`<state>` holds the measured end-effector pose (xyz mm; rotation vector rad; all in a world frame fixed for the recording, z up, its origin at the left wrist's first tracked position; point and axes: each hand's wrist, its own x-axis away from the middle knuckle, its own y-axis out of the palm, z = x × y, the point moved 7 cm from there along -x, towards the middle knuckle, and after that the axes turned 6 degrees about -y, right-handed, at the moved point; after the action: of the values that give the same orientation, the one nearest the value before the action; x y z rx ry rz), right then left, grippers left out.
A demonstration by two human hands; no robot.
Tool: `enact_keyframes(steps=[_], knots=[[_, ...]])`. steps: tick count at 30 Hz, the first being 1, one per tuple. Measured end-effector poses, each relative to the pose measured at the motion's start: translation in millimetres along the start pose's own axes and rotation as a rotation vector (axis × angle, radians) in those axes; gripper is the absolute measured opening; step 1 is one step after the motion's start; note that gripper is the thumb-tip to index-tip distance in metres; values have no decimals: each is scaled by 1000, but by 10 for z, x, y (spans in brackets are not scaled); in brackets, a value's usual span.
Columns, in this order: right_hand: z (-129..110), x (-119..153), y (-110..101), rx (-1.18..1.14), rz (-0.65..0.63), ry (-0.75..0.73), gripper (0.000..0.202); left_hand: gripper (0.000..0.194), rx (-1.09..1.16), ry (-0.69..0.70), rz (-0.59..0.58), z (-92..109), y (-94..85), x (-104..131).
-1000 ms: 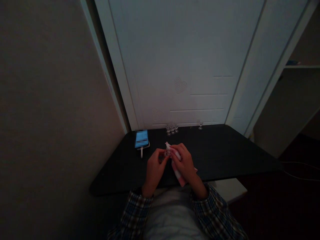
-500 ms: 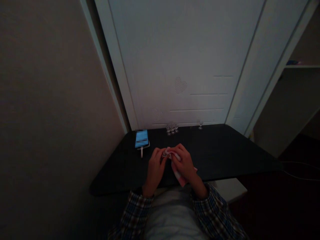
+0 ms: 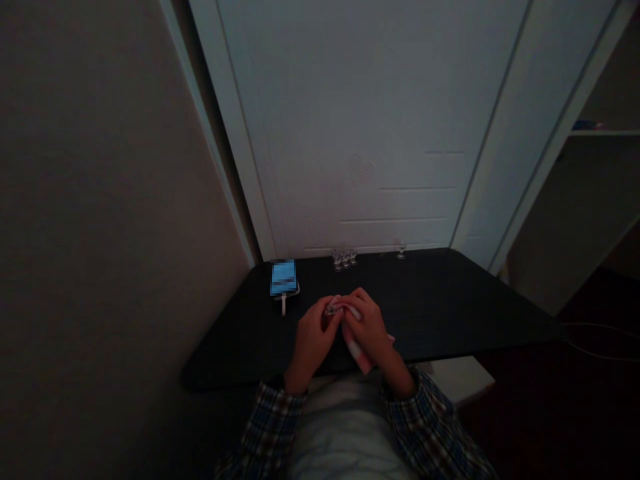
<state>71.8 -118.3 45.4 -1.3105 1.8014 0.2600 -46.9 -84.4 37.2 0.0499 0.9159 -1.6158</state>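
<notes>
Over the front part of the dark table (image 3: 440, 300), my two hands meet close together. My left hand (image 3: 311, 339) is closed with its fingers round a small clear glass (image 3: 329, 310), mostly covered by fingers and cloth. Pinched in my right hand (image 3: 370, 328) is a pink and white cloth (image 3: 356, 350). One part of the cloth is pressed against the glass, and its loose end hangs below the right palm toward the table edge.
Several small stemmed glasses (image 3: 344, 259) stand grouped at the table's back edge, with a single glass (image 3: 401, 251) farther right. At the back left a lit phone (image 3: 283, 277) lies with a white strap or cable (image 3: 283, 305). A white door panel (image 3: 390, 120) rises behind.
The fingers of my left hand have shifted slightly, its thumb now nearer the right hand at the cloth. Both hands stay in about the same place, and the things on the table have not moved.
</notes>
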Motion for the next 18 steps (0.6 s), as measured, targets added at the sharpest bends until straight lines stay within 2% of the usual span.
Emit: enact_keyframes(steps=[5, 13, 18], knots=[[16, -11, 2, 27, 0, 22, 23, 25, -3, 47, 26, 18, -6, -7], [43, -4, 28, 37, -30, 30, 23, 19, -9, -26, 106, -33, -84, -16], [40, 2, 34, 29, -37, 9, 24, 27, 9, -48, 148, -55, -114, -19]])
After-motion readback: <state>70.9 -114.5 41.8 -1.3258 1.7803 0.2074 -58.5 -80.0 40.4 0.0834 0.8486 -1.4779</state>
